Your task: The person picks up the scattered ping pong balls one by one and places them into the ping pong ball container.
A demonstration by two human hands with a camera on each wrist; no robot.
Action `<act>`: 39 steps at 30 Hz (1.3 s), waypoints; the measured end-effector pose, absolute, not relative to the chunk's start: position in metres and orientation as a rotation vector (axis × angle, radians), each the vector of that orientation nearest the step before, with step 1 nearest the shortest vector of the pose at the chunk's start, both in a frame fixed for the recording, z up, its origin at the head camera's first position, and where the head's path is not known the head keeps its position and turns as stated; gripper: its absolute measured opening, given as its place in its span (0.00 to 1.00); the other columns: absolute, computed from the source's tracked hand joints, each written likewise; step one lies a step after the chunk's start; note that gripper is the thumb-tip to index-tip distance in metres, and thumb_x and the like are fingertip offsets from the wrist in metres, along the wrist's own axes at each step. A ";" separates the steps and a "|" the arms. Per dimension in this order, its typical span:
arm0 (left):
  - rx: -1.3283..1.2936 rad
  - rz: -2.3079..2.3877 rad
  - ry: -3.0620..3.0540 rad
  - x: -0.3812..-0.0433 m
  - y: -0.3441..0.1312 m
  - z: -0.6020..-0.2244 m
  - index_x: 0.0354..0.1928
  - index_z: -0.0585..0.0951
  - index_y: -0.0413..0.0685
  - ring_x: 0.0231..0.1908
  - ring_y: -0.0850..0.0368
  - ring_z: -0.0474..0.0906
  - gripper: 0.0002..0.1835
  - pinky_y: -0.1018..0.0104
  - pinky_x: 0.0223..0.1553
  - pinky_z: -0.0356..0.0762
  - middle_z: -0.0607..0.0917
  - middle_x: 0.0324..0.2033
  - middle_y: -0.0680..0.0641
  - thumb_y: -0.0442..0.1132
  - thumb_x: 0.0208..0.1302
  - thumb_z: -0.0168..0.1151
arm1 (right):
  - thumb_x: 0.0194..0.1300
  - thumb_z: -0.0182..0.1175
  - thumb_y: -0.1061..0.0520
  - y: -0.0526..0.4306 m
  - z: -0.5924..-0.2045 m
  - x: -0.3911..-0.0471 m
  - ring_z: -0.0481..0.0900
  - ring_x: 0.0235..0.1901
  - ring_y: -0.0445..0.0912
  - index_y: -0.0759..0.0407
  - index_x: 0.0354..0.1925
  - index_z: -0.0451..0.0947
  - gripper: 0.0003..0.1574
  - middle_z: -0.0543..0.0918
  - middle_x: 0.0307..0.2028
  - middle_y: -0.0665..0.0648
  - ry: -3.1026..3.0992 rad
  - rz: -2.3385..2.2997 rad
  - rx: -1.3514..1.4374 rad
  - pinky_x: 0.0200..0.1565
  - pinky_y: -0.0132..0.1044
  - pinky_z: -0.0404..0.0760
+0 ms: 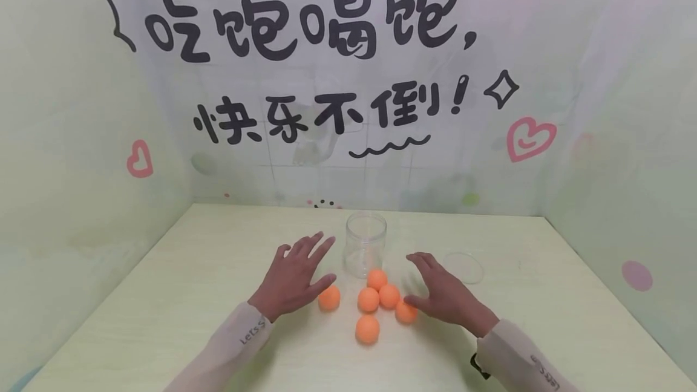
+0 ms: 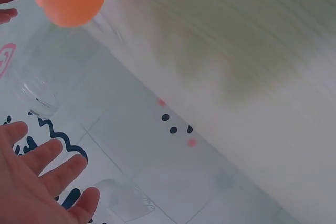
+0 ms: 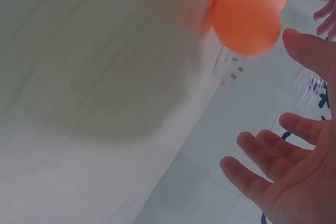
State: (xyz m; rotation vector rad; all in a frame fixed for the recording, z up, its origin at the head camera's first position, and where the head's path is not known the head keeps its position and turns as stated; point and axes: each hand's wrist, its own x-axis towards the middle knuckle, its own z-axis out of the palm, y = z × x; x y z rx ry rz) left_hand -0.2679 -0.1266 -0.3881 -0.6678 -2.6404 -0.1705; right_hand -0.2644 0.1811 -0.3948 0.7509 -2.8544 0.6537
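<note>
A clear jar [image 1: 366, 250] stands upright towards the back of the table, between my hands. Several orange balls [image 1: 368, 299] lie in front of it. My left hand [image 1: 293, 280] is left of the jar with fingers spread, close to a separate ball [image 1: 329, 299]. On the other side, my right hand [image 1: 451, 295] has its fingers extended, and its thumb overlaps the rightmost ball [image 1: 406, 313]; I cannot tell whether they touch. In the wrist views, the palms of the left hand [image 2: 37, 182] and right hand [image 3: 299, 166] hold nothing.
A clear round lid [image 1: 464, 267] lies flat right of the jar, beyond my right hand. The pale table [image 1: 163, 295] meets a printed back wall [image 1: 435, 186] and side walls. A dark band [image 1: 480, 366] shows at my right wrist.
</note>
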 end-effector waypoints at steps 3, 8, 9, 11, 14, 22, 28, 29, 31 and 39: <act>-0.658 -0.172 -2.666 -0.266 -0.124 -0.389 0.69 0.64 0.51 0.59 0.45 0.71 0.36 0.45 0.52 0.68 0.71 0.63 0.41 0.60 0.63 0.53 | 0.53 0.69 0.53 0.179 -0.396 -0.262 0.80 0.44 0.52 0.63 0.61 0.66 0.40 0.70 0.57 0.59 -2.804 0.657 0.796 0.43 0.43 0.80; -0.653 -0.178 -2.707 -0.262 -0.120 -0.391 0.67 0.66 0.49 0.56 0.44 0.74 0.36 0.48 0.49 0.72 0.74 0.60 0.41 0.60 0.62 0.54 | 0.51 0.68 0.57 0.177 -0.397 -0.257 0.79 0.42 0.50 0.63 0.51 0.73 0.29 0.76 0.48 0.56 -2.769 0.666 0.883 0.42 0.41 0.78; -0.652 -0.185 -2.713 -0.262 -0.120 -0.391 0.67 0.67 0.48 0.56 0.44 0.74 0.35 0.48 0.48 0.73 0.75 0.59 0.41 0.60 0.62 0.55 | 0.51 0.68 0.57 0.177 -0.398 -0.256 0.78 0.42 0.50 0.63 0.50 0.74 0.27 0.77 0.46 0.55 -2.765 0.659 0.902 0.42 0.41 0.78; -0.649 -0.205 -2.720 -0.261 -0.119 -0.392 0.65 0.68 0.47 0.54 0.45 0.75 0.35 0.49 0.47 0.74 0.76 0.57 0.41 0.59 0.62 0.56 | 0.51 0.68 0.57 0.176 -0.399 -0.255 0.78 0.41 0.48 0.62 0.46 0.76 0.23 0.78 0.43 0.54 -2.757 0.642 0.936 0.42 0.40 0.78; -0.641 -0.257 -2.720 -0.259 -0.118 -0.392 0.62 0.71 0.46 0.51 0.46 0.76 0.32 0.50 0.45 0.76 0.77 0.54 0.42 0.57 0.60 0.58 | 0.50 0.68 0.57 0.175 -0.402 -0.254 0.77 0.38 0.45 0.59 0.43 0.77 0.20 0.77 0.40 0.51 -2.742 0.612 0.974 0.40 0.37 0.77; -0.627 -0.315 -2.754 -0.259 -0.116 -0.388 0.56 0.74 0.46 0.43 0.51 0.78 0.28 0.55 0.41 0.78 0.79 0.49 0.45 0.54 0.59 0.60 | 0.49 0.67 0.58 0.174 -0.406 -0.253 0.76 0.36 0.40 0.55 0.38 0.78 0.15 0.76 0.38 0.48 -2.744 0.595 1.021 0.40 0.36 0.78; -0.647 -0.318 -2.741 -0.257 -0.117 -0.377 0.54 0.75 0.45 0.41 0.51 0.78 0.26 0.55 0.38 0.78 0.79 0.47 0.45 0.54 0.60 0.60 | 0.48 0.66 0.59 0.174 -0.409 -0.250 0.77 0.35 0.41 0.54 0.36 0.78 0.13 0.77 0.37 0.47 -2.751 0.599 1.053 0.38 0.35 0.78; -0.650 -0.317 -2.739 -0.257 -0.117 -0.375 0.54 0.75 0.45 0.40 0.51 0.78 0.26 0.55 0.38 0.78 0.79 0.47 0.45 0.54 0.60 0.60 | 0.48 0.66 0.58 0.173 -0.410 -0.250 0.78 0.35 0.41 0.54 0.36 0.78 0.13 0.77 0.37 0.47 -2.747 0.591 1.056 0.38 0.35 0.78; -0.655 -0.316 -2.732 -0.258 -0.117 -0.371 0.53 0.75 0.45 0.40 0.52 0.78 0.25 0.56 0.38 0.78 0.79 0.46 0.46 0.54 0.59 0.60 | 0.47 0.66 0.58 0.173 -0.411 -0.250 0.78 0.36 0.42 0.53 0.36 0.78 0.13 0.77 0.37 0.47 -2.741 0.580 1.058 0.38 0.35 0.78; -0.689 -0.366 -2.608 -0.262 -0.119 -0.355 0.51 0.76 0.44 0.35 0.55 0.76 0.24 0.61 0.33 0.76 0.78 0.45 0.46 0.49 0.57 0.64 | 0.46 0.67 0.60 0.173 -0.410 -0.248 0.75 0.32 0.39 0.54 0.35 0.77 0.14 0.76 0.33 0.45 -2.741 0.619 1.062 0.36 0.31 0.75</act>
